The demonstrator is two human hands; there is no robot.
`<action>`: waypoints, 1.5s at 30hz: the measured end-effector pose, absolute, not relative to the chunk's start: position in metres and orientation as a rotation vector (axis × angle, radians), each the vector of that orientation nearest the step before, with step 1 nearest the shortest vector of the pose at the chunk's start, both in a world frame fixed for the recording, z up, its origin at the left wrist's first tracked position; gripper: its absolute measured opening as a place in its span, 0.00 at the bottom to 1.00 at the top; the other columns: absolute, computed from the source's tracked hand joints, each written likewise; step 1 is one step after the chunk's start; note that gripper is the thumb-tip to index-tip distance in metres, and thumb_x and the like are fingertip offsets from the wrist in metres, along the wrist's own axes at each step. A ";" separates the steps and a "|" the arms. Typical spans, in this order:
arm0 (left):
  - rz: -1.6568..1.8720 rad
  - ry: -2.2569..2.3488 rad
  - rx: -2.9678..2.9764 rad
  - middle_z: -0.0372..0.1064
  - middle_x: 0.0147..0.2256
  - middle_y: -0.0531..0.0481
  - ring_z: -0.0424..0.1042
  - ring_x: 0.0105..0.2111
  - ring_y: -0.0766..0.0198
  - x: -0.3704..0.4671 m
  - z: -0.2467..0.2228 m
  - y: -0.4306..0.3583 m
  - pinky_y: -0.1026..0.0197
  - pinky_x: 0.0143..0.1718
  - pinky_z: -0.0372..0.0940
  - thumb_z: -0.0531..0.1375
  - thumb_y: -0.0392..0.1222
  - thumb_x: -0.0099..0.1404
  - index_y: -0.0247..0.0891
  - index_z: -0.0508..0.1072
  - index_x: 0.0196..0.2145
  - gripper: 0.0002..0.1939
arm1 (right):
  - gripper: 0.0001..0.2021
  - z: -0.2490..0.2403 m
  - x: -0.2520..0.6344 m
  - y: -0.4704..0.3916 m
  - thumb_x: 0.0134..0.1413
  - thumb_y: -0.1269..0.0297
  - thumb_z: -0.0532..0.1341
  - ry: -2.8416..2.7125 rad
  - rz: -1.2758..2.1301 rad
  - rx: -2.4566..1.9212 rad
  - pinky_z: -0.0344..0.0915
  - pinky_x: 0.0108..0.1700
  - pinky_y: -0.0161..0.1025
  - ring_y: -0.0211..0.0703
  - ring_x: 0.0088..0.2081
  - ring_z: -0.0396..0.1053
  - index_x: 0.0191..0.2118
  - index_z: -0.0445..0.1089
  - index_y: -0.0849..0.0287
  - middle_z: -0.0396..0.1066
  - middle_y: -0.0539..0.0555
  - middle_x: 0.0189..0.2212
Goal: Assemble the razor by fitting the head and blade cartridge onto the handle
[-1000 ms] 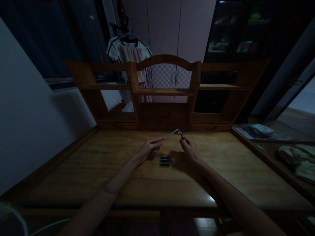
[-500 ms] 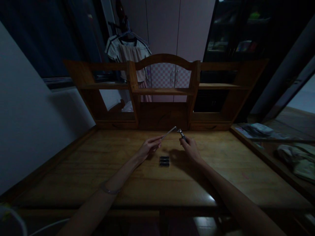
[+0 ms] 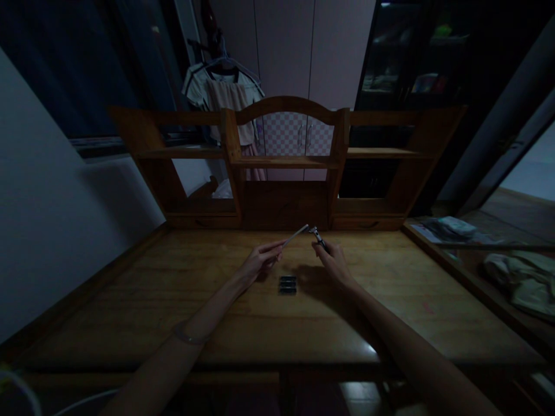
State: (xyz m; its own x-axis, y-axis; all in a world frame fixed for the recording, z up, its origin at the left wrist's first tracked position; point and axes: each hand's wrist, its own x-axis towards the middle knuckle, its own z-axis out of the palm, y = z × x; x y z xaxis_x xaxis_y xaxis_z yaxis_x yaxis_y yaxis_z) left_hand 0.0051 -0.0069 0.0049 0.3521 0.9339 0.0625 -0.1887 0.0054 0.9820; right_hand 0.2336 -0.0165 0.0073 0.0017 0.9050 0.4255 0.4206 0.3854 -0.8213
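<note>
My left hand (image 3: 263, 258) is closed around one end of a thin pale stick (image 3: 296, 233), which slants up to the right; its exact kind is too dim to make out. My right hand (image 3: 333, 257) grips a razor (image 3: 319, 237) by its dark handle, with the silvery head turned up and left. The stick's tip lies right beside the razor head; whether the two touch I cannot tell. Below and between my hands, a small clear case with several dark razor cartridges (image 3: 287, 285) lies on the wooden desk (image 3: 208, 335).
A wooden shelf unit (image 3: 284, 163) stands along the desk's far edge. To the right, a lower surface holds papers (image 3: 451, 228) and a crumpled cloth (image 3: 515, 280). Clothes (image 3: 225, 98) hang behind the shelves at left. A white cable (image 3: 87, 398) runs at the lower left.
The whole view has shifted slightly. The razor head and the stick's tip remain close together, and both hands keep their grips. The case stays on the desk.
</note>
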 end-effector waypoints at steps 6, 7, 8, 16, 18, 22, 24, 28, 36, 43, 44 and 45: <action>1.003 0.806 1.226 0.62 0.25 0.54 0.42 0.14 0.81 0.005 0.000 -0.005 0.69 0.14 0.34 0.64 0.51 0.54 0.36 0.70 0.51 0.29 | 0.18 0.008 0.233 -0.017 0.57 0.52 0.52 -1.654 0.562 -1.178 0.50 0.25 0.33 0.36 0.22 0.57 0.23 0.62 0.60 0.58 0.48 0.18; 0.999 0.806 1.226 0.62 0.25 0.54 0.42 0.13 0.81 0.005 -0.001 -0.004 0.69 0.14 0.33 0.64 0.51 0.54 0.37 0.70 0.51 0.28 | 0.18 0.007 0.233 -0.018 0.57 0.52 0.52 -1.661 0.556 -1.178 0.50 0.25 0.33 0.36 0.22 0.58 0.23 0.62 0.60 0.59 0.48 0.18; 0.996 0.806 1.227 0.62 0.26 0.54 0.41 0.13 0.81 0.005 -0.002 -0.003 0.69 0.14 0.33 0.63 0.51 0.55 0.37 0.69 0.51 0.28 | 0.18 0.007 0.232 -0.018 0.57 0.52 0.52 -1.666 0.550 -1.181 0.50 0.25 0.33 0.36 0.22 0.58 0.23 0.62 0.60 0.59 0.48 0.18; 0.988 0.827 1.231 0.62 0.26 0.54 0.41 0.12 0.82 0.004 -0.005 -0.002 0.69 0.13 0.33 0.62 0.51 0.56 0.39 0.69 0.52 0.26 | 0.18 0.006 0.232 -0.017 0.57 0.52 0.52 -1.668 0.538 -1.207 0.49 0.24 0.33 0.36 0.22 0.57 0.24 0.63 0.60 0.58 0.47 0.18; 0.984 0.822 1.234 0.62 0.26 0.54 0.41 0.12 0.82 0.004 -0.004 -0.002 0.69 0.13 0.33 0.62 0.50 0.57 0.39 0.69 0.52 0.26 | 0.18 0.005 0.233 -0.017 0.57 0.52 0.52 -1.666 0.527 -1.211 0.48 0.24 0.33 0.36 0.22 0.57 0.24 0.63 0.60 0.58 0.47 0.18; 0.971 0.813 1.232 0.62 0.26 0.54 0.41 0.13 0.82 0.004 -0.002 -0.003 0.69 0.13 0.33 0.62 0.50 0.56 0.38 0.69 0.52 0.27 | 0.18 0.005 0.232 -0.016 0.57 0.52 0.52 -1.662 0.520 -1.220 0.48 0.24 0.34 0.36 0.22 0.57 0.24 0.63 0.60 0.59 0.48 0.19; 0.972 0.810 1.234 0.62 0.26 0.54 0.41 0.13 0.82 0.004 -0.002 -0.003 0.69 0.13 0.34 0.62 0.51 0.56 0.38 0.69 0.52 0.27 | 0.18 0.005 0.232 -0.017 0.58 0.52 0.52 -1.663 0.527 -1.218 0.48 0.24 0.34 0.36 0.23 0.57 0.24 0.64 0.60 0.59 0.48 0.19; 0.984 0.821 1.228 0.62 0.26 0.54 0.40 0.13 0.82 0.005 -0.002 -0.003 0.69 0.13 0.33 0.62 0.52 0.55 0.37 0.69 0.51 0.28 | 0.19 0.007 0.232 -0.018 0.58 0.51 0.51 -1.660 0.535 -1.207 0.49 0.25 0.34 0.37 0.23 0.58 0.24 0.63 0.60 0.60 0.48 0.19; 0.969 0.820 1.232 0.62 0.25 0.54 0.42 0.13 0.81 0.004 0.000 -0.004 0.69 0.14 0.34 0.62 0.51 0.56 0.37 0.69 0.51 0.27 | 0.19 0.005 0.232 -0.019 0.58 0.50 0.51 -1.669 0.548 -1.211 0.49 0.25 0.34 0.37 0.23 0.58 0.25 0.63 0.60 0.60 0.48 0.19; 0.954 0.814 1.247 0.62 0.27 0.53 0.42 0.13 0.81 0.004 -0.003 -0.003 0.69 0.13 0.34 0.61 0.51 0.57 0.38 0.69 0.52 0.27 | 0.19 0.005 0.233 -0.018 0.58 0.51 0.51 -1.684 0.494 -1.221 0.49 0.25 0.34 0.37 0.23 0.58 0.24 0.64 0.60 0.61 0.49 0.19; 0.952 0.826 1.247 0.63 0.27 0.53 0.42 0.12 0.81 0.004 -0.005 -0.002 0.69 0.13 0.34 0.61 0.51 0.57 0.38 0.69 0.52 0.27 | 0.19 0.005 0.233 -0.018 0.58 0.51 0.51 -1.688 0.497 -1.215 0.49 0.25 0.34 0.37 0.23 0.58 0.24 0.64 0.60 0.60 0.48 0.19; 0.949 0.839 1.246 0.63 0.26 0.53 0.42 0.12 0.81 0.004 -0.006 -0.001 0.69 0.13 0.34 0.61 0.52 0.57 0.38 0.69 0.52 0.27 | 0.19 0.005 0.233 -0.018 0.58 0.52 0.51 -1.690 0.504 -1.208 0.49 0.25 0.34 0.37 0.23 0.58 0.24 0.64 0.60 0.60 0.48 0.19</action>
State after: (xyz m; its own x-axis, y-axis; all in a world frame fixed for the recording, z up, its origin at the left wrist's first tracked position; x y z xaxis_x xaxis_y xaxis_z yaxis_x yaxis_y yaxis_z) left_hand 0.0040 -0.0015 -0.0057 0.3877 0.9217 -0.0112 -0.1237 0.0641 0.9902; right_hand 0.2327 -0.0177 0.0054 -0.0457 0.8857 0.4621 0.4880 0.4234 -0.7633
